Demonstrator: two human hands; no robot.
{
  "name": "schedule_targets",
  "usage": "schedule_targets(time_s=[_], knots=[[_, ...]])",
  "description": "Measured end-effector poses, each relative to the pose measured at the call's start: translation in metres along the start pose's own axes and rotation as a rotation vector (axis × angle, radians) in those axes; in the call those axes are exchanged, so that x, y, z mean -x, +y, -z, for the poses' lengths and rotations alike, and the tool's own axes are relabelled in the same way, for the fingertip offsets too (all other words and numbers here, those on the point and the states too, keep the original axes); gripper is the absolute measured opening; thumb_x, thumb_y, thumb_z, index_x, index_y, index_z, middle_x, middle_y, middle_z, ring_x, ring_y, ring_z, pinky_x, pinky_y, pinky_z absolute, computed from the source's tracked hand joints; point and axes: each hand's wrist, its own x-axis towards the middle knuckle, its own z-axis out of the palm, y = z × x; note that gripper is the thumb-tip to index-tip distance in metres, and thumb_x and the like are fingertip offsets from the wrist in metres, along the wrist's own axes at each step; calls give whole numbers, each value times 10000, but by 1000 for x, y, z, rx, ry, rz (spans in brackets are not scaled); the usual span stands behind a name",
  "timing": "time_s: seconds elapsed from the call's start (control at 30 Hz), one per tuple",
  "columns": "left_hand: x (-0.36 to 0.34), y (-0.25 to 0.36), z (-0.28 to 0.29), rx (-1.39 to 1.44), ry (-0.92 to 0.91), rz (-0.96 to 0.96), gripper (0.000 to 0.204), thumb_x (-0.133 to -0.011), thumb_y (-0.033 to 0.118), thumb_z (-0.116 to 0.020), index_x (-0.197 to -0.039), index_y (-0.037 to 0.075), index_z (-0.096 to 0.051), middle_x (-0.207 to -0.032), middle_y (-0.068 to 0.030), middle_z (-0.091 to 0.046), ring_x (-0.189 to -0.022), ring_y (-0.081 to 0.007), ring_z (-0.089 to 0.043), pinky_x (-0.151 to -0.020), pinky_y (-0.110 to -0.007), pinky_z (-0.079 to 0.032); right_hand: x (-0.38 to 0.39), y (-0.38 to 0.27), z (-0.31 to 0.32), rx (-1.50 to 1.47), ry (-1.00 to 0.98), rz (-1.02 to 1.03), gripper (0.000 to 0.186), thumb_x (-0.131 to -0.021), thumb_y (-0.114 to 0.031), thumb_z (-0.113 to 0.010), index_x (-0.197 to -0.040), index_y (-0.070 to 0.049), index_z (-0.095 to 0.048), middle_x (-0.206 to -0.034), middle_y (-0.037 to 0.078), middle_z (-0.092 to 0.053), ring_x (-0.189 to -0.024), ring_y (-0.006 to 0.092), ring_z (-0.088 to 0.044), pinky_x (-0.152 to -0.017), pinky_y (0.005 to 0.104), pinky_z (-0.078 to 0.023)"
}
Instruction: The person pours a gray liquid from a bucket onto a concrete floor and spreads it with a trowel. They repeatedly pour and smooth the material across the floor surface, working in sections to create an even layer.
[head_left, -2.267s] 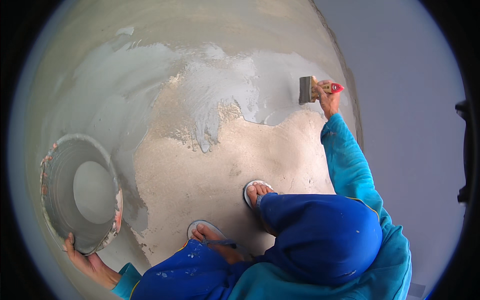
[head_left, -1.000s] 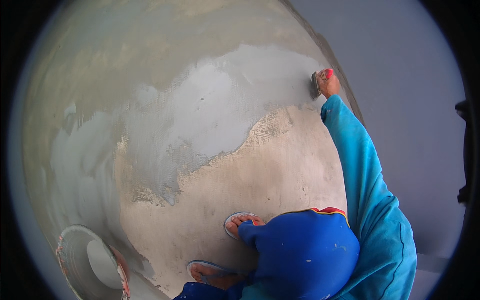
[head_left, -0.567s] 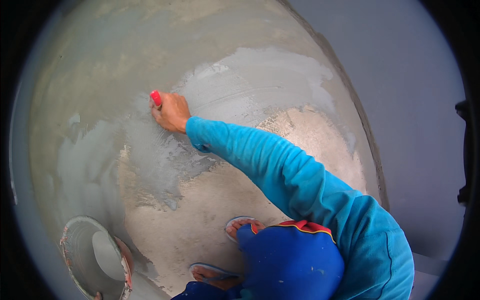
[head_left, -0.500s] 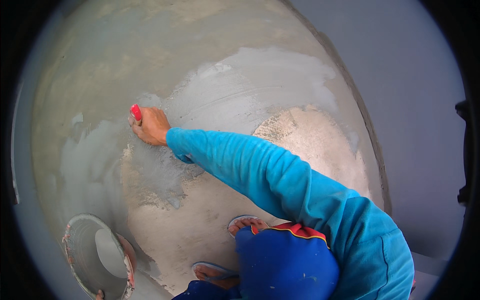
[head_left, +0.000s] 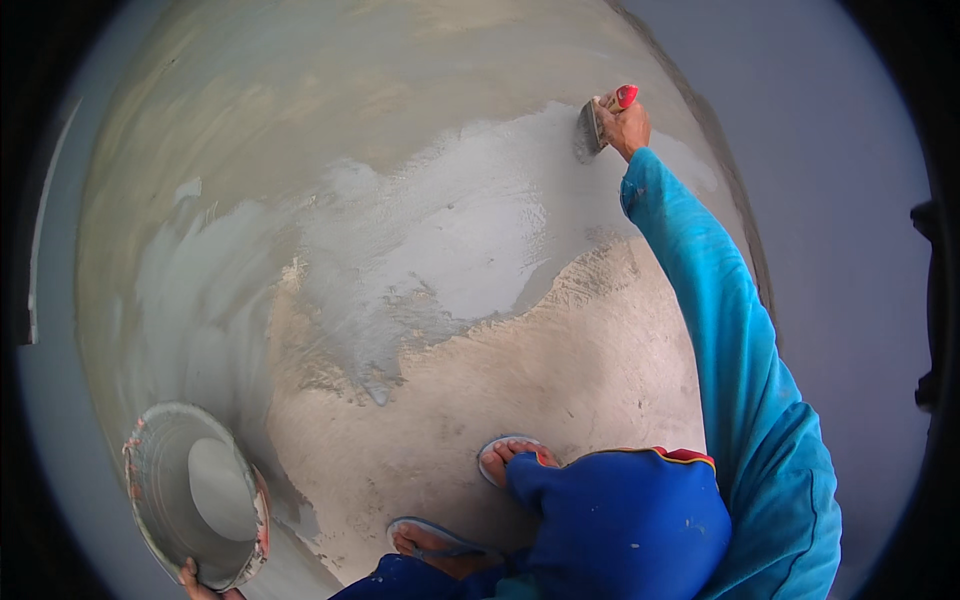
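The right hand (head_left: 626, 128) is working near the floor's (head_left: 540, 370) right edge.
In the head view, it is gripping a wide paintbrush (head_left: 590, 132); the left hand (head_left: 202, 590) is holding the bucket's (head_left: 220, 490) rim near the floor's left edge. The brush hand is no longer reaching left, so the grey coat (head_left: 480, 240) is probably getting spread rightward. The arm is no longer crossing the bare floor.

Head cam, left fisheye of a side-by-side pair: looks steeply down from above the blue-trousered knees (head_left: 625, 520) at the patchy grey-and-beige floor (head_left: 560, 385). Close, wide view, reaches both bare hands (head_left: 625, 127); frame corners black, straight edges bend near rim.
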Motion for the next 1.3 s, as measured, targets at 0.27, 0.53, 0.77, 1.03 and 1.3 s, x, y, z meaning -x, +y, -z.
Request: schedule_targets(time_s=[0.27,0.53,0.77,1.03,1.3], knots=[[-37,6,31,240,127,297,338,-816,134,-741,-1122,29,-642,-1143,-92,-640,-1135,-232,-583,-1028,-404,-472,96,-223,-115,43,-252,445,182,-854,-132,-647,-1033,-100,-644,-926,207,-730,-872,448,-691,-757,580,-527],[-11,19,16,376,143,360,389,-801,101,-739,-1164,22,-621,-1170,-96,-634,-1129,-252,-597,-1021,-414,-493,165,-343,-138,-783,-562,218,207,-886,-269,-729,-924,-76,-668,-883,165,-725,-888,361,-697,-797,468,-537],[-39,13,31,334,80,343,350,-845,86,-694,-1177,19,-607,-1151,-104,-645,-1110,-260,-614,-1008,-431,-522,17,-118,-89,-571,-177,-162,303,-835,-209,-850,-1008,-97,-628,-927,56,-702,-839,180,-702,-551,324,-549],[-24,29,65,301,160,316,293,-868,75,-681,-1149,20,-619,-1164,-114,-655,-1090,-246,-638,-978,-422,-542,38,-141,-82,179,-89,330,125,-847,-149,-650,-970,-136,-657,-882,169,-726,-864,442,-677,-734,538,-518],[-9,38,82,372,173,233,345,-867,16,-639,-1207,-3,-581,-1157,-124,-661,-1045,-255,-659,-954,-409,-574,310,-412,-133,-441,-539,723,88,-948,-186,-645,-953,-99,-653,-819,191,-703,-797,449,-667,-677,533,-498]])
